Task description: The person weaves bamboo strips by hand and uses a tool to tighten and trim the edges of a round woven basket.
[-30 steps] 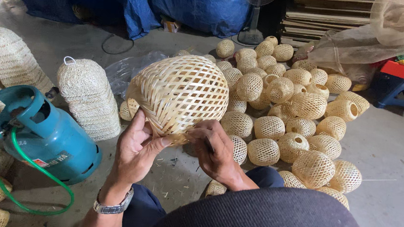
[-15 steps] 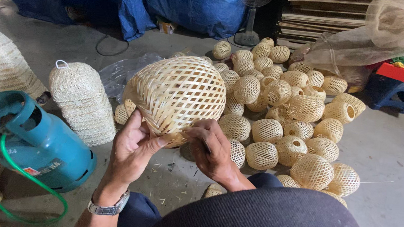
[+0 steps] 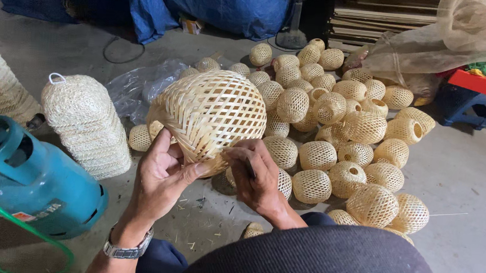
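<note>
A large woven bamboo basket (image 3: 210,114), dome-shaped with an open lattice, is held up in front of me in the head view. My left hand (image 3: 163,176) cups its lower left edge, fingers spread against the weave. My right hand (image 3: 254,177) presses at the basket's bottom rim and pinches a small dark tool against it. A watch sits on my left wrist.
A heap of several small woven bamboo balls (image 3: 343,132) covers the concrete floor to the right. A teal gas cylinder (image 3: 29,178) with a green hose lies at the left. Stacked woven baskets (image 3: 87,123) stand beside it. A blue tarp (image 3: 224,4), fan base (image 3: 291,38) and blue stool (image 3: 465,103) lie behind.
Both hands keep hold of the large basket, which has turned slightly. The view has shifted a little to the left and down.
</note>
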